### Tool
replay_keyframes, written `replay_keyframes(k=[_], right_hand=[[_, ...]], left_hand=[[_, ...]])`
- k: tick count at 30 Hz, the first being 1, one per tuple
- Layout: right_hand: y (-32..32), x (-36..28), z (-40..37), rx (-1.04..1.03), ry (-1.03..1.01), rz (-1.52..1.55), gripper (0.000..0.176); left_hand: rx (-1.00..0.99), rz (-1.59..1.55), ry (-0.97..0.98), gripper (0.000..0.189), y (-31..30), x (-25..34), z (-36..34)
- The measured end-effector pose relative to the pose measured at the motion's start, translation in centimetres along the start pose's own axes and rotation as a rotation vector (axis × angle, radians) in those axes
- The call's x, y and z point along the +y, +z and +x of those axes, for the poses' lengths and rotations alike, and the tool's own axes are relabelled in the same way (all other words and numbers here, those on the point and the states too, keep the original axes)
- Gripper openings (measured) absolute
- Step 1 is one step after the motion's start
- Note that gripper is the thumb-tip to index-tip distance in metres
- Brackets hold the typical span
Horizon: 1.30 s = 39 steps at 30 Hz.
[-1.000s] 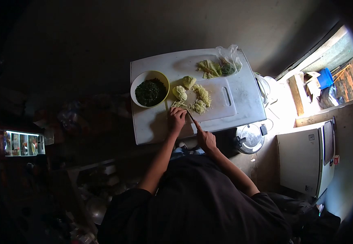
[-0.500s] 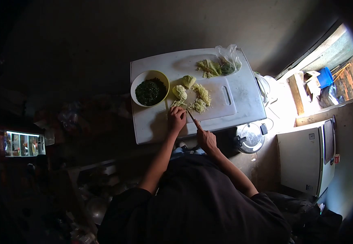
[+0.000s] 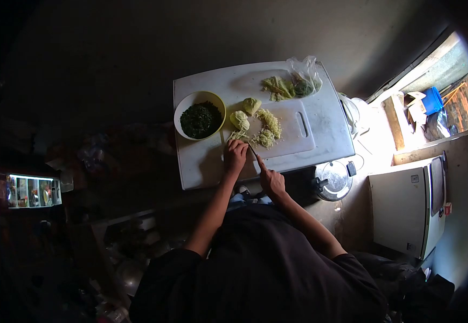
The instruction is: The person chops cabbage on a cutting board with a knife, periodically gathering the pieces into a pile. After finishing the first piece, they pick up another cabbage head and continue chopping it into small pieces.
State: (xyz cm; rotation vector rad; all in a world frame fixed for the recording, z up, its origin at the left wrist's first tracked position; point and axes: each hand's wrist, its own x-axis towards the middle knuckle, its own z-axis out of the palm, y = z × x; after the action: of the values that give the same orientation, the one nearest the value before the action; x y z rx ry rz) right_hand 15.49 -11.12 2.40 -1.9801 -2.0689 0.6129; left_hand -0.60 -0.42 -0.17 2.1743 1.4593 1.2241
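My right hand [image 3: 272,182] is closed around the handle of a knife [image 3: 253,152], its blade slanting up and left over the near edge of the white cutting board [image 3: 305,141]. Beside the blade, my left hand [image 3: 236,153] is curled over cabbage, mostly hidden under the fingers; pale strands [image 3: 237,135] stick out past the fingertips. Finely shredded cabbage [image 3: 269,129] lies in a curved heap on the board. Two pale cabbage chunks, one nearer [image 3: 240,120] and one farther [image 3: 251,105], rest at the board's left side.
A bowl [image 3: 178,119] of chopped dark greens stands left of the board on the white table [image 3: 234,81]. Loose leaves [image 3: 278,88] and a clear plastic bag [image 3: 305,75] are at the back right. Past the table's near right edge sits a round-lidded appliance [image 3: 334,182].
Both hands stay at the board's near edge, the knife tip still beside the left fingers. The right hand has shifted very slightly; the view has moved a little.
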Motion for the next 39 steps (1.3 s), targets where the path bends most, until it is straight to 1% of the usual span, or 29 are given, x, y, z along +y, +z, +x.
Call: replay_keyframes(k=[2, 6, 8, 12, 14, 15, 17, 23, 30, 33, 35, 39], right_hand=[[0.2, -0.2, 0.6, 0.04, -0.002, 0.012, 0.076], [-0.4, -0.1, 0.1, 0.019, -0.007, 0.013, 0.077], [-0.8, 0.2, -0.6, -0.042, 0.032, -0.001, 0.069], [-0.9, 0.9, -0.7, -0.015, 0.02, -0.002, 0.067], [-0.8, 1.1, -0.4, 0.001, 0.058, 0.016, 0.065], [-1.3, 0.7, -0.4, 0.001, 0.058, 0.016, 0.065], [-2.4, 0.0, -0.5, -0.033, 0.058, 0.031, 0.072], [-3.0, -0.7, -1.2, -0.057, 0.042, 0.038, 0.068], [-1.9, -0.3, -0.9, -0.072, 0.047, 0.027, 0.068], [-0.7, 0.2, -0.3, -0.017, 0.027, 0.026, 0.068], [-0.6, 0.1, 0.4, -0.023, 0.022, 0.019, 0.07], [-0.4, 0.5, 0.1, 0.005, -0.019, 0.026, 0.07]], left_hand=[[0.007, 0.008, 0.001, 0.007, -0.1, 0.0, -0.1], [0.029, 0.006, 0.017, 0.007, 0.1, -0.3, -0.1], [0.011, 0.006, 0.022, 0.007, 0.1, -0.3, -0.1], [0.003, 0.04, 0.023, 0.007, 0.2, -0.3, 0.1], [-0.005, 0.053, 0.028, 0.007, 0.4, -0.5, 0.0], [-0.005, 0.053, 0.029, 0.007, 0.4, -0.5, 0.1], [0.007, 0.046, 0.016, 0.007, 0.5, -0.3, 0.1], [0.018, 0.058, -0.001, 0.007, 0.5, -0.3, 0.1], [-0.002, 0.038, 0.005, 0.008, 0.0, -0.3, 0.2], [0.009, 0.01, 0.06, 0.005, -0.4, 0.0, 0.2], [-0.021, 0.019, -0.017, 0.007, -0.3, 0.1, 0.2], [0.006, -0.007, -0.016, 0.008, 0.1, -0.4, 0.1]])
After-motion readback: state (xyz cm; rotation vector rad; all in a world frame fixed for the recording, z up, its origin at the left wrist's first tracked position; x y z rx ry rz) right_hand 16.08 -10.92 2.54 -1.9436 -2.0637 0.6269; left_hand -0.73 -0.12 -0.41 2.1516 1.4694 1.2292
